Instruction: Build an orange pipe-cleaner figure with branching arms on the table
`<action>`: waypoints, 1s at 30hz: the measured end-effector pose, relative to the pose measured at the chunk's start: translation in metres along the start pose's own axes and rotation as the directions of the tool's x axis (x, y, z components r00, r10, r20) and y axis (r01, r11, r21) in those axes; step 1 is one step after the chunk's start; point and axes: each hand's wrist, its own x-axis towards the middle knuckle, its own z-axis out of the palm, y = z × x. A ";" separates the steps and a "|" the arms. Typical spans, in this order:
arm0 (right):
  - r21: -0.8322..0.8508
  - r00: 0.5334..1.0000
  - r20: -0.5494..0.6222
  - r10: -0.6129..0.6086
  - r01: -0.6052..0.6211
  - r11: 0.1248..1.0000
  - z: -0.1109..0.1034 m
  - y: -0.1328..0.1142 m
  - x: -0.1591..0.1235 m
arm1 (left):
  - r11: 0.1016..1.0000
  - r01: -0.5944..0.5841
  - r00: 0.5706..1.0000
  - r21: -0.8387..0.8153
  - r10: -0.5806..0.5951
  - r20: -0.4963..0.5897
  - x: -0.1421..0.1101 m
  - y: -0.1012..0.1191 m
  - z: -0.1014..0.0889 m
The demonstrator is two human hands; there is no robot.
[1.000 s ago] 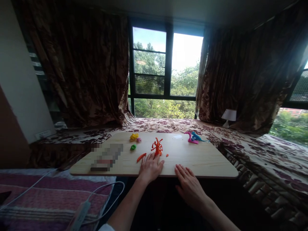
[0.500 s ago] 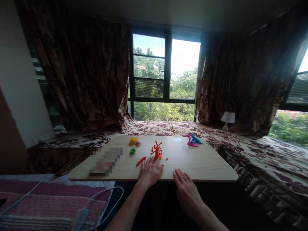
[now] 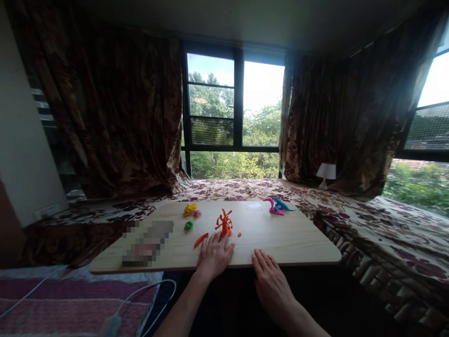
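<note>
My left hand (image 3: pixel 214 252) lies palm down on the low wooden table (image 3: pixel 287 243) with its fingers stretched forward. Its fingertips are right by the base of an orange modelling clay figure (image 3: pixel 225 225), which stands upright with several thin branching arms. Whether something lies under that palm is hidden. To its left rests an orange clay roll (image 3: pixel 201 240), and a small orange clay bit (image 3: pixel 239 234) sits to the right of the figure. My right hand (image 3: pixel 268 271) rests flat at the table's near edge, fingers extended and holding nothing.
Farther back are yellow clay (image 3: pixel 190 208), a pink lump (image 3: pixel 197 213) and green clay (image 3: pixel 188 225). A magenta clay shape (image 3: pixel 274 208) and a blue one (image 3: pixel 281 204) touch at the back right. A blurred-out flat object (image 3: pixel 149 243) lies left. A white lamp (image 3: pixel 327 172) stands beyond the table.
The view has turned slightly to the right, so the table and the clay pieces sit a little farther left and lower. Both hands stay in nearly the same place on the table.
</note>
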 end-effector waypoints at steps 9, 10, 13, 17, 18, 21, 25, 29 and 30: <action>-0.005 0.996 0.069 0.057 -0.056 0.998 -0.001 0.015 0.032 | 0.999 -0.025 0.999 0.029 0.026 -0.027 0.001 -0.004 0.007; -0.012 0.996 0.060 0.063 -0.062 0.998 0.000 0.016 0.026 | 0.999 -0.028 0.999 0.025 0.029 -0.032 0.001 -0.005 0.008; -0.023 0.998 0.026 0.058 -0.057 0.998 0.001 0.012 0.004 | 0.999 -0.035 0.998 0.016 0.036 -0.048 0.001 -0.006 0.009; -0.008 1.000 0.016 0.019 -0.019 1.000 0.002 -0.006 -0.001 | 0.999 -0.037 0.997 0.018 0.038 -0.062 0.001 -0.005 0.009; 0.002 1.000 0.020 0.017 -0.017 1.000 0.002 -0.009 0.004 | 0.999 -0.039 0.997 0.020 0.040 -0.063 0.001 -0.005 0.009; 0.038 0.999 0.041 0.017 -0.018 0.999 0.001 -0.009 0.026 | 0.999 -0.045 0.997 0.022 0.046 -0.065 0.001 -0.005 0.009; 0.014 0.997 0.044 0.063 -0.064 0.998 -0.002 0.007 0.031 | 0.999 -0.044 0.997 0.017 0.045 -0.066 0.002 -0.006 0.009; -0.046 0.997 0.001 0.075 -0.075 0.996 -0.002 0.012 0.003 | 0.999 -0.033 0.998 0.001 0.033 -0.061 0.001 -0.006 0.008; -0.050 0.998 -0.006 0.062 -0.062 0.997 -0.002 0.009 -0.004 | 0.999 -0.032 0.998 -0.001 0.032 -0.063 0.000 -0.005 0.008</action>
